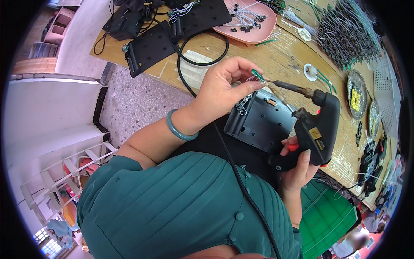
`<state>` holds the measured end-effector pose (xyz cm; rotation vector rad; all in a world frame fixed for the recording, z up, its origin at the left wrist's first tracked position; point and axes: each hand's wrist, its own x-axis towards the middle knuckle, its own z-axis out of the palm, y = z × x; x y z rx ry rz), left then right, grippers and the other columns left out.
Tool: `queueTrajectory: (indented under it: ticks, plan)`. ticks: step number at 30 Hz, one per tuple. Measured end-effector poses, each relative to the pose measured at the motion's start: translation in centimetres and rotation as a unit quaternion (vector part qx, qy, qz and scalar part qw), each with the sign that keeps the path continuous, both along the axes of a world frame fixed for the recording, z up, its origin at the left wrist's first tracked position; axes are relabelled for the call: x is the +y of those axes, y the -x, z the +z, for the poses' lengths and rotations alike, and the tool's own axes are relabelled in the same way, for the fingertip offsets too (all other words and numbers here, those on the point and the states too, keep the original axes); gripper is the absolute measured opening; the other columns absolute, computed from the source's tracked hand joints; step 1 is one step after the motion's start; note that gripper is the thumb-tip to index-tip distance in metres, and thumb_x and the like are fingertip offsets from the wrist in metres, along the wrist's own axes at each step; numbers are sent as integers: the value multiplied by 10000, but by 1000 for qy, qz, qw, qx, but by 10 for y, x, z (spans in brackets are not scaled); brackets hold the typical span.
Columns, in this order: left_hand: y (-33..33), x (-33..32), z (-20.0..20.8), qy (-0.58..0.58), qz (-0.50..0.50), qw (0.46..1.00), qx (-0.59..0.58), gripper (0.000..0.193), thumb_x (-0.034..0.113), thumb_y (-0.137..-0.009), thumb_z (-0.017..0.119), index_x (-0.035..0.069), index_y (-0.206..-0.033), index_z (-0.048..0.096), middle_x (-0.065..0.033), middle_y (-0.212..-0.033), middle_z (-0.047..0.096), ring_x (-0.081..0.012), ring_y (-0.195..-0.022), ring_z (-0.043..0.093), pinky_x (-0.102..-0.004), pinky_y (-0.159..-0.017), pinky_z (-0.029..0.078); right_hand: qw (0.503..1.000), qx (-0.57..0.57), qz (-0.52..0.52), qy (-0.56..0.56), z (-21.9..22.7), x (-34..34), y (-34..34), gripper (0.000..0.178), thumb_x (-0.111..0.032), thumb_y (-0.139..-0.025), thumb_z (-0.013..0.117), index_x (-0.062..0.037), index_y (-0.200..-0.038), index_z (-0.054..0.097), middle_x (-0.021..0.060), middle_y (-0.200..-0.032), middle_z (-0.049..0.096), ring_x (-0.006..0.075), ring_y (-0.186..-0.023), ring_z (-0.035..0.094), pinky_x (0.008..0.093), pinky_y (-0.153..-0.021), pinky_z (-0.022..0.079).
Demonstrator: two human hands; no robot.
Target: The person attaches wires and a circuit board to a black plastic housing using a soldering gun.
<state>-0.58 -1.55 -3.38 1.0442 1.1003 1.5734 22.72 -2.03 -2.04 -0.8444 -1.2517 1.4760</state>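
My left hand (pixel 224 86), a bangle on its wrist, pinches a small green circuit board (pixel 258 76) with thin white wires between thumb and fingers. My right hand (pixel 300 172) is wrapped round the grip of a black soldering gun (pixel 324 125) with a red trigger. The gun's metal tip points left and reaches the edge of the board; whether it touches cannot be made out. Below both hands lies a black plastic panel (pixel 264 123) at the table edge, with small white wires (pixel 245 105) at its upper left corner. A black cable runs down across my front.
More black panels (pixel 151 49) lie at the far left beside a coiled cable (pixel 202 64). A pink tray (pixel 254 21) holds wired parts. Bundled wires (pixel 347 34) are heaped at the far right, near round metal dishes (pixel 356 95). A green stool (pixel 330 218) stands at the lower right.
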Motion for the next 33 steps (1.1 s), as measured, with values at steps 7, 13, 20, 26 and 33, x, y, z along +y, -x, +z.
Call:
queueTrajectory:
  ticks: [7,13,20,26,33]
  plan:
    - [0,0,-1,-11,-9,1000,14,219,-73,-831,608,6,-1022,536,-98,-1018,629,-145,-964,607,-271,-879,485,997,-76,-15,-31,2,-3,9,343,-244,-926,453,90,-987,497,183,-823,562,207,-641,542,345,-688,463]
    - [2,-4,0,-9,-12,1000,15,221,-70,-830,611,10,-1023,537,-85,-1017,621,-140,-963,606,-274,-876,486,997,-70,-9,-27,4,-5,13,349,-245,-924,453,93,-1002,493,178,-819,559,208,-641,541,357,-703,463]
    - [2,-2,-2,-13,-11,999,29,226,-82,-822,606,3,-1021,539,-90,-1018,626,-137,-955,606,-278,-873,488,1000,-23,19,3,-4,-3,2,372,-202,-879,560,86,-1103,488,206,-924,615,222,-729,593,319,-648,495]
    - [2,-2,-2,-7,-6,999,36,234,-124,-804,576,-10,-1007,548,-112,-1012,640,-148,-961,611,-276,-873,490,996,-84,-7,-1,7,-6,14,330,-248,-909,470,81,-927,496,181,-813,558,227,-666,545,351,-682,461]
    - [2,-2,-2,-1,-5,999,32,211,-107,-815,588,-6,-996,550,-119,-1005,643,-161,-970,618,-281,-874,494,998,-64,1,16,4,-2,14,367,-296,-917,457,68,-938,496,158,-798,548,202,-630,528,359,-687,451]
